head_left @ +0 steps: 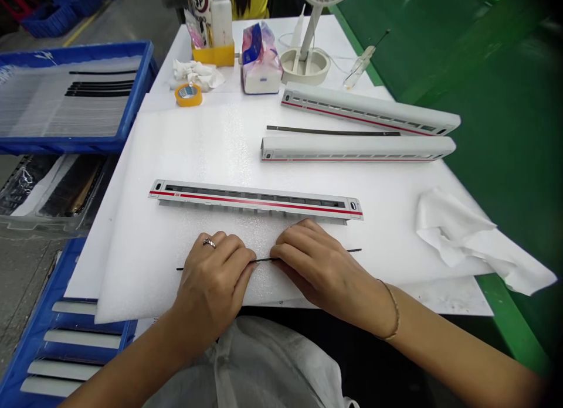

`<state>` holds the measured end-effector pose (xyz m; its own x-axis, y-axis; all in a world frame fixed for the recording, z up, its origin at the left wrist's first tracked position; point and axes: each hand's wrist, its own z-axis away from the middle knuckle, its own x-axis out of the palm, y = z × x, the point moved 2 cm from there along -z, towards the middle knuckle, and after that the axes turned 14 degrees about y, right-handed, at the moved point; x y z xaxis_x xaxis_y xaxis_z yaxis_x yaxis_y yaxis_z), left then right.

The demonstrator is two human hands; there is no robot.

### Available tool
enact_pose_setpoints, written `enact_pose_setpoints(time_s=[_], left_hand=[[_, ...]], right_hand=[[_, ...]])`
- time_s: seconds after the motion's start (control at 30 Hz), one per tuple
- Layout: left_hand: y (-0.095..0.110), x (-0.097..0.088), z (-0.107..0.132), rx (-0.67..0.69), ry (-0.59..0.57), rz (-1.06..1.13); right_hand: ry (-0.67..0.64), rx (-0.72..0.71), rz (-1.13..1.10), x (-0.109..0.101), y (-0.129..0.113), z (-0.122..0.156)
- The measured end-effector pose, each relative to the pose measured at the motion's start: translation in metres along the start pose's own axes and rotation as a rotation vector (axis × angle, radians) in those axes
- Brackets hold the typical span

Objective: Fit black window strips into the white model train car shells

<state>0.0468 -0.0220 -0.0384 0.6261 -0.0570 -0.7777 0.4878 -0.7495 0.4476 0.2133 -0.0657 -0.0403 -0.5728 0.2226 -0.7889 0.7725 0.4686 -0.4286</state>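
Note:
A thin black strip [264, 259] lies across the white foam sheet [185, 144] near its front edge. My left hand [215, 282], with a ring on one finger, and my right hand [314, 261] both pinch this strip near its middle, fingertips almost meeting. Just beyond my hands lies a white model train car shell with a red stripe [255, 200], on its side. Two more white train car shells [356, 148] [369, 110] lie farther back on the right, with another black strip [329, 131] between them.
A crumpled white cloth [466, 238] lies at the right. Yellow tape roll [188, 95], tissue pack [260, 59], fan base [305, 65] and a bottle stand at the back. Blue trays with strips [70, 97] and shells [65, 343] sit at the left.

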Motion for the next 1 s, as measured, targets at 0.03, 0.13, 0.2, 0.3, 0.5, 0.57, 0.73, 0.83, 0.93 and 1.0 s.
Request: enact_pose_setpoints(time_s=[0.03, 0.13, 0.2, 0.3, 0.5, 0.57, 0.73, 0.83, 0.93, 1.0], left_hand=[[0.001, 0.002, 0.000, -0.001, 0.022, 0.004], [0.001, 0.005, 0.000, 0.009, 0.042, 0.012], [0.001, 0.004, 0.000, 0.013, 0.012, -0.003], [-0.001, 0.000, 0.000, 0.004, -0.028, -0.029], [0.004, 0.002, -0.005, -0.004, -0.042, -0.007], [0.010, 0.008, -0.008, 0.003, -0.036, 0.019], [0.018, 0.021, -0.013, -0.025, 0.022, 0.136], [0.019, 0.022, -0.012, -0.026, 0.019, 0.148], [0.018, 0.022, -0.012, -0.020, 0.013, 0.135], [0.018, 0.022, -0.013, -0.023, 0.007, 0.135]], right_hand=[[0.012, -0.006, 0.003, 0.002, 0.000, 0.000], [0.030, -0.031, 0.021, 0.006, -0.002, 0.000], [0.016, -0.045, 0.027, 0.004, -0.001, 0.000], [-0.017, -0.008, 0.021, -0.007, 0.005, 0.004], [0.028, 0.080, -0.026, -0.024, 0.019, 0.020], [0.045, 0.079, -0.037, -0.023, 0.020, 0.022], [0.092, 0.083, -0.025, -0.015, 0.018, 0.019], [0.102, 0.050, -0.013, -0.012, 0.017, 0.018], [0.079, 0.018, 0.015, -0.012, 0.016, 0.018], [0.041, 0.011, 0.038, -0.014, 0.016, 0.017]])
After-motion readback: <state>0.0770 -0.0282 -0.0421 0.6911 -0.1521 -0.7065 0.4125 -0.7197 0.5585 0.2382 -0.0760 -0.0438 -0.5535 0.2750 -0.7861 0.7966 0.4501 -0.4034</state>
